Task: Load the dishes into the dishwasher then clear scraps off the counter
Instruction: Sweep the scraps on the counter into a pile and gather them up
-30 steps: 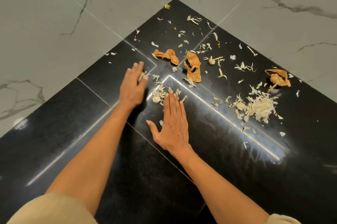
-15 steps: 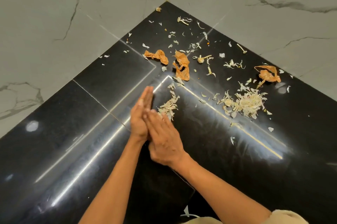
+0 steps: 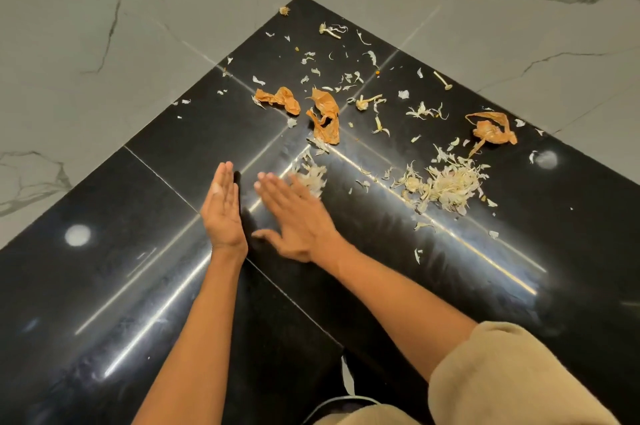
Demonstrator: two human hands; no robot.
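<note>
Both forearms reach in over the black counter (image 3: 104,286) toward its corner. Left hand (image 3: 223,213) on edge, fingers straight and together, palm facing right. Right hand (image 3: 294,216) flat, fingers extended, thumb out, blurred; holds nothing. Small pale scrap pile (image 3: 311,175) at right fingertips. Larger pile (image 3: 446,184) farther right. Brown skins (image 3: 325,114) beyond, loose scraps up to marble wall (image 3: 138,26).
</note>
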